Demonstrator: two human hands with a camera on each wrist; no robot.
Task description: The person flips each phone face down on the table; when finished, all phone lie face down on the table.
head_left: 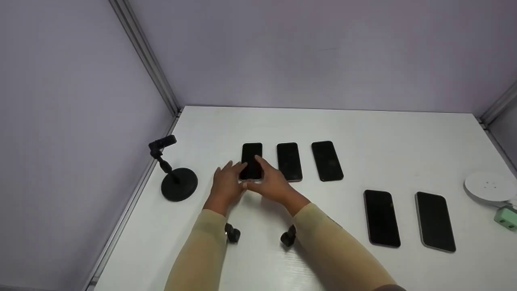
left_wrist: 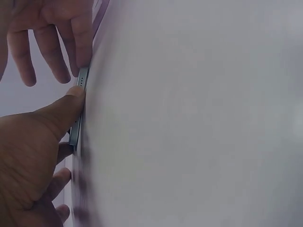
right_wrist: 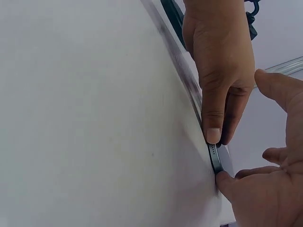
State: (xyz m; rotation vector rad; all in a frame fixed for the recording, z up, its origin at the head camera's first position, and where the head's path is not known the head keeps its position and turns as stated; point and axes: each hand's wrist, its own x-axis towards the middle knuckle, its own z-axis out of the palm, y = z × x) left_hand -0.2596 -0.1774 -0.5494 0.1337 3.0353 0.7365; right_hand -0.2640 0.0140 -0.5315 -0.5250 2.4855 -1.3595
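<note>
Leftmost phone (head_left: 251, 161) looks flat on the white table (head_left: 383, 141), centre of frame; left hand (head_left: 227, 185) pinches its near edge, right hand (head_left: 275, 185) only touches it, fingers extended. Should handle light, rigid, slick, with fragile glass: take it by the side edges, off the screen. Middle phone (head_left: 289, 161) just right limits finger room; black stand (head_left: 179, 184), frame left, is well apart.

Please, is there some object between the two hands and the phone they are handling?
Nothing visible stands in the way: the left hand and the right hand both touch the phone directly. The next phone lies apart from it, to its right.
</note>
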